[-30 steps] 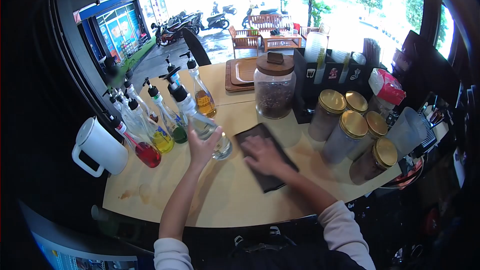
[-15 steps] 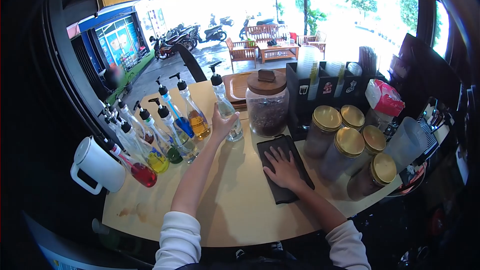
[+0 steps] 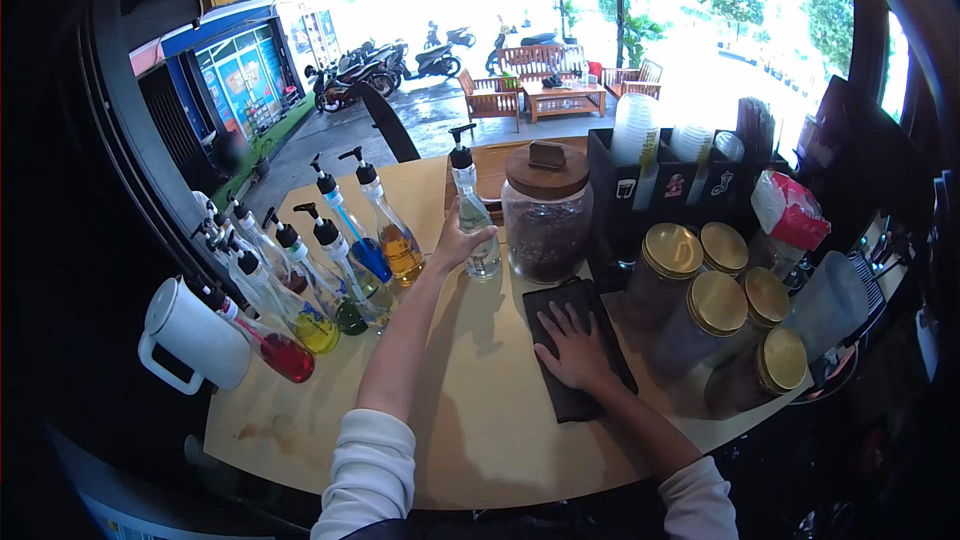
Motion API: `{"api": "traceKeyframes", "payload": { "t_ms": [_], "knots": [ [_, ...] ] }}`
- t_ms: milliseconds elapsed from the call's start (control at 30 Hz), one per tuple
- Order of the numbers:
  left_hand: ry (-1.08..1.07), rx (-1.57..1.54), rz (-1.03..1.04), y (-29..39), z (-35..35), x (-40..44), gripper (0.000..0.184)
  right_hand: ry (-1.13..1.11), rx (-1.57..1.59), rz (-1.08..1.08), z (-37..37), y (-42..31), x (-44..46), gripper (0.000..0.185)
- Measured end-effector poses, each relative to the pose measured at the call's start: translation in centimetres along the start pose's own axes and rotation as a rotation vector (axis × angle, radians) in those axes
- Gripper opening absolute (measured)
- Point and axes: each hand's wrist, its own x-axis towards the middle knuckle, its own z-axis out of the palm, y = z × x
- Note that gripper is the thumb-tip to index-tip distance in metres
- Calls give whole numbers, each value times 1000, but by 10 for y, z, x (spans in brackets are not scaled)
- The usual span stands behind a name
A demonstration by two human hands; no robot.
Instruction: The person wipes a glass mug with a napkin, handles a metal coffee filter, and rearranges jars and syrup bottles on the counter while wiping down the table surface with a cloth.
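The dark cloth (image 3: 562, 398) lies on the counter (image 3: 300, 410) under the spread right hand (image 3: 574, 352), probably for even pressure; the left hand (image 3: 462, 243) wraps the clear pump bottle (image 3: 483, 262), seemingly steadying it upright beside the lidded jar (image 3: 546, 238).

A slim, clear pump bottle (image 3: 474, 212) with a black pump head stands upright near twelve o'clock from the wearer, gripped around its body. A dark cloth (image 3: 572, 402), folded into a flat oblong and slanting from eleven toward five o'clock, lies between the bottle's four and five o'clock, pressed under a palm.
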Motion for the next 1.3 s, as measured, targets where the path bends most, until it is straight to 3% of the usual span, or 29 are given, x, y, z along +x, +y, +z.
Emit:
{"api": "traceKeyframes", "payload": {
  "t_ms": [300, 367, 500, 567, 667, 767, 1000, 1167, 1300],
  "knots": [
    [-70, -79, 51, 5, 7, 7, 67, 28, 17, -6, 0, -1, 0, 59],
    [-56, -67, -16, 3, 7, 6, 78, 28, 17, -7, 1, 0, 1, 59],
    [-27, -64, -48, 0, 12, 1, 82, 39, 21, -13, 2, 1, 2, 59],
    [197, 192, 36, 11, 21, -15, 87, 34, 19, -10, 2, 0, 2, 59],
    [274, 343, -12, -15, 27, -29, 88, 38, 14, -10, 2, 0, 2, 59],
    [178, 233, -108, -3, 22, -35, 89, 42, 8, -15, 4, 1, 2, 59],
    [181, 116, -145, -11, 23, -36, 85, 23, 3, -4, 2, 0, 2, 59],
    [275, 204, -63, -6, 34, -45, 89, 4, 5, 0, -2, -1, 2, 59],
    [259, 402, 64, 37, 38, -89, 80, 0, 14, 4, 2, 1, 2, 59]
  ]
}}
